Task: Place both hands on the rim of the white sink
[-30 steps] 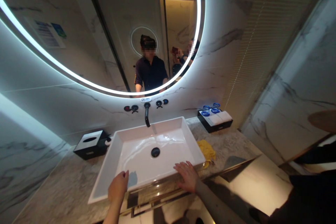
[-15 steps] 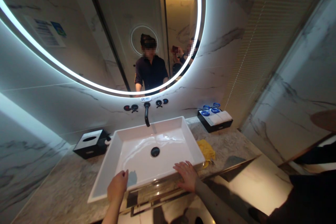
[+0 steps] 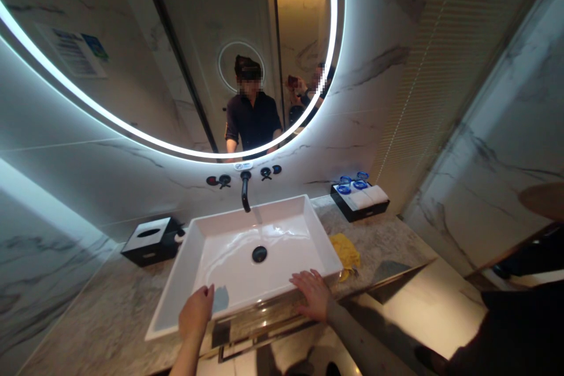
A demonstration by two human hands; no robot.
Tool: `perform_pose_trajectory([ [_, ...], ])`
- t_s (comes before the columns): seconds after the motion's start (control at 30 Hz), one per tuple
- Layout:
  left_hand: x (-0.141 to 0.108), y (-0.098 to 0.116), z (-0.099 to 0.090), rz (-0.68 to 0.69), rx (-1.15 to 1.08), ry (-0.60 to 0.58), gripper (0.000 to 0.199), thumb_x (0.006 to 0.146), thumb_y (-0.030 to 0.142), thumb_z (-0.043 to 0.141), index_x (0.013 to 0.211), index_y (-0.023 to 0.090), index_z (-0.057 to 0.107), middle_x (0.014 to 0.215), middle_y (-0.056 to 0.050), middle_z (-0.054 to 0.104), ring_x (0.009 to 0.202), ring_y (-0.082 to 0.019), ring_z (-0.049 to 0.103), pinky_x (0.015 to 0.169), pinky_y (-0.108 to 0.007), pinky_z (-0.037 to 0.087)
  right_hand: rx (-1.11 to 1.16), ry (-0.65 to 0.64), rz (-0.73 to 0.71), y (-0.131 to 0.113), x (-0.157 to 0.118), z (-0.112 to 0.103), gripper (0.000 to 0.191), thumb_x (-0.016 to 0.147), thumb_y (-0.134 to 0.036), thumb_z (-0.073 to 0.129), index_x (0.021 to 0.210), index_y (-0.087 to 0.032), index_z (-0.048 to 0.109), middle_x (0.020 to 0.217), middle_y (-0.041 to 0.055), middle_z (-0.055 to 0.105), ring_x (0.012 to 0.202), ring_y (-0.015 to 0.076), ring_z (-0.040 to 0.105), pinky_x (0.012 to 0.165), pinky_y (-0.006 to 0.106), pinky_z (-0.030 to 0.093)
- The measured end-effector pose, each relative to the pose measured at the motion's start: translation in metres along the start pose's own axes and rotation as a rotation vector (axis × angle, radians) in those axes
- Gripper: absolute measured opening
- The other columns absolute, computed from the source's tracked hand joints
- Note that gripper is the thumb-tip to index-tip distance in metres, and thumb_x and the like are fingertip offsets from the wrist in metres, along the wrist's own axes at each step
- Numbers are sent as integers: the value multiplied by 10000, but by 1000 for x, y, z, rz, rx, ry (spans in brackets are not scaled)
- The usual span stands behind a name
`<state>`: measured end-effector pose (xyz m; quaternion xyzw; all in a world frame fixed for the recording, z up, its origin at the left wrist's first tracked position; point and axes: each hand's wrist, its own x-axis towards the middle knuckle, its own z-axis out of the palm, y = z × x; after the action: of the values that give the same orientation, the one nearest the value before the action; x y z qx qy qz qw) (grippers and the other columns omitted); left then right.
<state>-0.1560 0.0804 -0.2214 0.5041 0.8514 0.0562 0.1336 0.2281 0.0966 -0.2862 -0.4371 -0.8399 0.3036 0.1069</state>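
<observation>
A white rectangular basin [image 3: 198, 247] sits on a marble counter [image 3: 110, 311], with a black drain [image 3: 259, 254] in its middle. My left hand [image 3: 196, 314] grips the basin's front rim, fingers curled over the edge. My right hand [image 3: 314, 292] lies flat on the front right corner of the rim, fingers spread. A black wall spout [image 3: 245, 191] with black cross handles [image 3: 267, 173] hangs above the basin. A crumpled yellow cloth [image 3: 347, 252] lies on the counter just right of the basin, near my right hand.
A black tissue box [image 3: 150, 241] stands at the left. A black tray [image 3: 359, 198] with white towels and blue-capped bottles stands at the back right. A round lit mirror [image 3: 132, 41] reflects me and another person. A dark-clothed person [image 3: 520, 329] is at the right edge.
</observation>
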Motion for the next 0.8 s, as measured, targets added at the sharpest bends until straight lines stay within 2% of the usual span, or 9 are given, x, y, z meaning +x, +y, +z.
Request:
perform_pose_trajectory([
  [0.6,1,-1,1,0,-13,-6,510,894,564,146,806,237,528,953,-153,698,1002,-355,650,761,-396,413,-11,36,-13,-2,-2,0,815,802,-482,703,1533,-292,398,1630,55,349,1522,302,266,1281,559,62],
  [0.8,5,-2,4,2,-5,-4,518,887,567,140,830,237,535,993,-168,700,1047,-370,643,781,-403,413,19,29,1,-9,-5,-4,813,815,-494,686,1541,-283,386,1634,49,342,1532,284,244,1287,546,21],
])
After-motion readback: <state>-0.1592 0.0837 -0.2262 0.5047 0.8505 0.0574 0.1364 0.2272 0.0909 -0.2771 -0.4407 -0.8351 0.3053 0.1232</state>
